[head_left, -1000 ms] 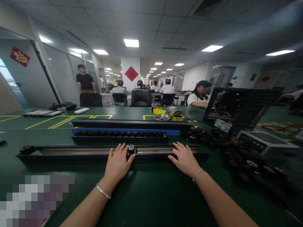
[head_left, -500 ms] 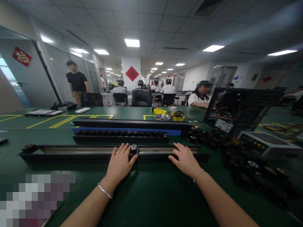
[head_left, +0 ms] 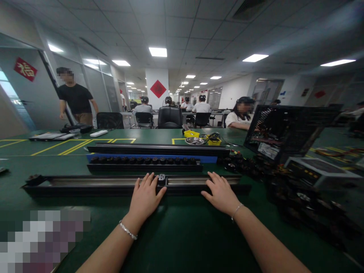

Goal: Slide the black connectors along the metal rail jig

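Observation:
A long black channel point(head_left: 93, 181) with a bare metal strip inside lies across the green table in front of me. My left hand point(head_left: 144, 197) rests on it with fingers spread, its fingertips beside a small black part with a silvery top point(head_left: 162, 179) in the channel. Farther right, my right hand point(head_left: 221, 191) lies over the same channel, fingers apart and holding nothing visible. Another small black part point(head_left: 34, 179) sits at the channel's left end. Behind it, a shorter black channel point(head_left: 142, 167) carries a row of several round black parts.
Beyond are another long black rail point(head_left: 159, 149) and a blue strip point(head_left: 210, 159). Loose dark parts point(head_left: 304, 197) heap up on the right, near a grey metal box point(head_left: 321, 172) and an opened computer case point(head_left: 284, 131). A metal dish point(head_left: 195, 141) and yellow trays point(head_left: 191, 134) stand farther back.
The small silvery-topped part has shifted slightly right along the channel, with my left hand moving slightly right beside it. My right hand has barely moved. A standing person at the back has moved left.

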### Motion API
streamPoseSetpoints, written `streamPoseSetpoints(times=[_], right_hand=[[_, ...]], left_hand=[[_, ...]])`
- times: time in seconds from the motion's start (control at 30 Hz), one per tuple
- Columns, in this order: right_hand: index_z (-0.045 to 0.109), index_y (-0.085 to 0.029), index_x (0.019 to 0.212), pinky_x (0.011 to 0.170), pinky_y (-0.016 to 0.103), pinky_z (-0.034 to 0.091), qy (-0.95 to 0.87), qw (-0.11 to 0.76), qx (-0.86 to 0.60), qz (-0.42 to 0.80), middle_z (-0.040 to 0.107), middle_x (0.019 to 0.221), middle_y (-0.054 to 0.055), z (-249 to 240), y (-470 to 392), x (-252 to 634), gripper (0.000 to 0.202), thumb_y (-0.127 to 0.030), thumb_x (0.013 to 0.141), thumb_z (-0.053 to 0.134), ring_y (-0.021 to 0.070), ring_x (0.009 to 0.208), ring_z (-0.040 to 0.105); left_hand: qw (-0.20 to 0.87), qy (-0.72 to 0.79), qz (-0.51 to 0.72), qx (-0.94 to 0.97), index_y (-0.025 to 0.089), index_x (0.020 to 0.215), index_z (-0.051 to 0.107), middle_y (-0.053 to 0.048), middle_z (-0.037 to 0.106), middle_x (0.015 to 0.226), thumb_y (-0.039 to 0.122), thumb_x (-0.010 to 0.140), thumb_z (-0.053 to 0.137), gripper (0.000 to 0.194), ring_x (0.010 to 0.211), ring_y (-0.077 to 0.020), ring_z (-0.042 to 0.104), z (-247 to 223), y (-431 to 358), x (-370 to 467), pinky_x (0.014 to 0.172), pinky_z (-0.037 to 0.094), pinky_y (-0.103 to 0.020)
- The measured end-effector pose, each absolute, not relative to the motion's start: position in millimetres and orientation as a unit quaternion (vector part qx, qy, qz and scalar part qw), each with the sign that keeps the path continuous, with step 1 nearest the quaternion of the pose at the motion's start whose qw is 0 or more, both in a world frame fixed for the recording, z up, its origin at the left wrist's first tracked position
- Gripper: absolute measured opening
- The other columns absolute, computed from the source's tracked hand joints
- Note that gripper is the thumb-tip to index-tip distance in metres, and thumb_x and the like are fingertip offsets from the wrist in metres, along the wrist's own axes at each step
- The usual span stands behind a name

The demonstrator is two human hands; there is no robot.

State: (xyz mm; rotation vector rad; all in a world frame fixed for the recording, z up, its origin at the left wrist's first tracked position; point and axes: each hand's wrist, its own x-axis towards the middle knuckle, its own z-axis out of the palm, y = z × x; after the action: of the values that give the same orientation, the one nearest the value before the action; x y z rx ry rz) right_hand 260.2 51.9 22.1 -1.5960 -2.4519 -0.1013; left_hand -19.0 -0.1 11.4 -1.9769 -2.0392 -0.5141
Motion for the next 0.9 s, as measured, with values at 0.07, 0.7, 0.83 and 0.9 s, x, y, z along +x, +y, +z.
streamPoseSetpoints(times=[0.07,0.7,0.83,0.9], right_hand=[[0.060,-0.018,0.106,0.108,0.048,0.019,-0.833,0.111,-0.541,-0.034,0.034,0.144,0.013,21.3,51.7,260.0,0.040,-0.048,0.083,0.046,0.0294,0.135,0.024],[0.063,-0.020,0.096,0.105,0.045,0.025,-0.834,0.135,-0.532,-0.044,0.041,0.140,0.011,22.6,53.7,262.3,0.034,-0.047,0.085,0.046,0.0275,0.131,0.031],[0.063,-0.020,0.095,0.105,0.045,0.025,-0.835,0.139,-0.530,-0.042,0.041,0.140,0.011,21.8,54.2,262.5,0.033,-0.047,0.084,0.046,0.0274,0.131,0.031],[0.063,-0.020,0.095,0.105,0.046,0.025,-0.835,0.141,-0.530,-0.042,0.041,0.140,0.011,20.8,54.8,262.5,0.033,-0.046,0.084,0.046,0.0276,0.131,0.031]], left_hand=[[0.128,-0.701,-0.177,-0.679,0.018,0.127,0.051,-0.011,0.048,0.138,0.057,0.085,0.032,0.061,0.132,-0.0262,0.035,11.2,0.2,-18.8,0.110,0.023,-0.051],[0.108,-0.664,-0.196,-0.714,0.015,0.125,0.052,-0.007,0.053,0.133,0.050,0.088,0.030,0.056,0.131,-0.0233,0.038,13.4,-3.5,-20.1,0.111,0.025,-0.045],[0.097,-0.652,-0.198,-0.726,0.017,0.126,0.051,-0.007,0.055,0.131,0.052,0.087,0.032,0.055,0.128,-0.0230,0.041,11.5,-3.3,-18.2,0.110,0.026,-0.046],[0.096,-0.648,-0.201,-0.729,0.019,0.126,0.052,-0.007,0.057,0.128,0.051,0.087,0.033,0.054,0.126,-0.0233,0.043,10.6,-3.1,-17.5,0.109,0.025,-0.048]])
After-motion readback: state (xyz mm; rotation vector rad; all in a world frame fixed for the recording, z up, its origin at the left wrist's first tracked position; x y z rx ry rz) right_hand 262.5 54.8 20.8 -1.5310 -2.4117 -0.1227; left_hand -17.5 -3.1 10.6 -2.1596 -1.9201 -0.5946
